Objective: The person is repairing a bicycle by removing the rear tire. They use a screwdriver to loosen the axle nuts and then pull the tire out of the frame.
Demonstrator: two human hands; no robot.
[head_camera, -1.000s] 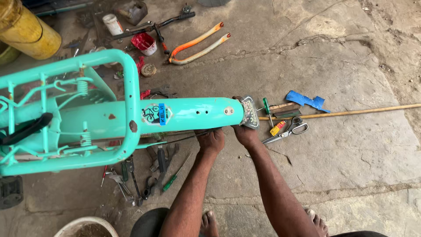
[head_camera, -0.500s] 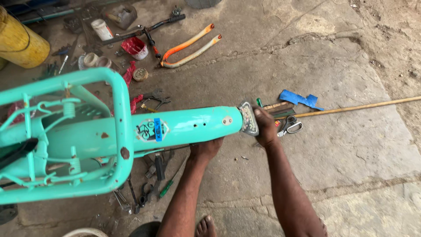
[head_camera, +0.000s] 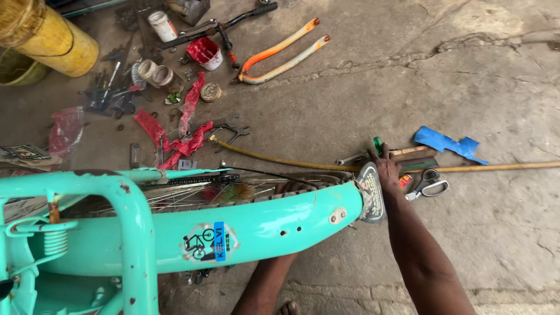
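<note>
Right hand: your right hand (head_camera: 387,169) rested on the tail of the mudguard (head_camera: 274,224), fingers curled over the grey flap (head_camera: 371,192) at its tip, gripping that end.
Left hand: your left hand (head_camera: 289,188) reached under the mudguard from below; only the forearm and a bit of the hand showed past the guard's edge, so you cannot tell whether it was open or closed.
Mudguard: the turquoise guard lay across the lower middle of the view, over the wheel (head_camera: 233,189), its tail pointing right toward the stick (head_camera: 466,168).
Change: compared with half a second before, the guard's tail sat further right and higher, and your right hand had gone with it, staying on the flap; the frame (head_camera: 125,233) loomed larger at left. The bike looked shifted or your head dropped closer, not the grip altered.
Nearby: scissors (head_camera: 430,182) lay just beside your right wrist, blue tape (head_camera: 446,143) beyond them, a green-handled tool (head_camera: 378,146) just past your fingertips.
Floor: red rags (head_camera: 189,125), an orange fork (head_camera: 283,49) and a yellow drum (head_camera: 49,38) lay well apart on the concrete.
</note>
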